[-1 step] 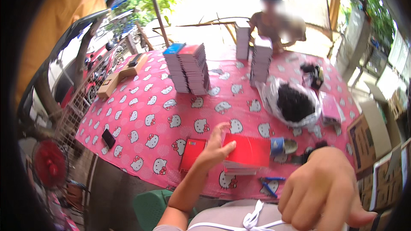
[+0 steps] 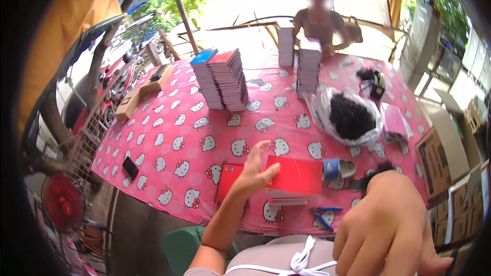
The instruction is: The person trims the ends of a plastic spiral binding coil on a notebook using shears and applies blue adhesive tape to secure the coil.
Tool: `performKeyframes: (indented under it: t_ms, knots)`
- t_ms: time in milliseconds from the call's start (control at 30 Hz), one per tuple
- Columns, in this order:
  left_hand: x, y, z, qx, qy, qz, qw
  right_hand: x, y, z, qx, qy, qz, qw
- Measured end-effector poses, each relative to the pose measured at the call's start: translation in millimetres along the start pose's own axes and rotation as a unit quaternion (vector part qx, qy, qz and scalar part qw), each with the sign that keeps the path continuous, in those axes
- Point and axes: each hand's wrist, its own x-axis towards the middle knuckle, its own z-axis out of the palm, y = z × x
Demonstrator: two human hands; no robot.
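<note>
My left hand (image 2: 254, 171) is at the left edge of a short stack of red-covered books (image 2: 295, 176), its thumb resting on the top cover and its fingers stretched out apart. Under and beside my wrist lies another red book (image 2: 228, 180), partly covered. My right hand (image 2: 386, 225) is large in the lower right, close to the camera. Its fingers bend downward and its thumb sticks out to the side; the fingertips are cut off or hidden, and no object shows in it. A blue V-shaped hand tool (image 2: 326, 217) lies between the book stack and my right hand.
Tall book stacks (image 2: 225, 82) stand at the back, with others (image 2: 308, 69) near a seated person (image 2: 322, 23). A plastic bag with black contents (image 2: 353, 117) sits right of centre. A phone (image 2: 130, 167) lies left; cardboard boxes (image 2: 440, 161) stand right; a red fan (image 2: 62, 200) is beyond the table.
The view has shifted slightly. The person across the table has straightened up a little. My left hand keeps its place at the red books; my right hand has barely moved.
</note>
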Motion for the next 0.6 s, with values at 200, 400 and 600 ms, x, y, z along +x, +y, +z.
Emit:
performKeyframes:
  t_ms: [200, 400, 600]
  knots:
    - [16.7, 21.8, -11.7, 0.174, 0.002, 0.128, 0.976, 1.6, 2.5, 4.5, 0.015, -0.074, -0.052, 0.996]
    - [24.2, 49.6, 10.4, 0.324, -0.062, 0.15, 0.932, 7.4, 20.6, 15.7, 0.121, -0.024, -0.137, 0.983]
    - [50.7, 42.5, 35.3, 0.41, -0.188, 0.153, 0.879, -1.9, 28.2, 29.5, 0.164, -0.017, -0.133, 0.977]
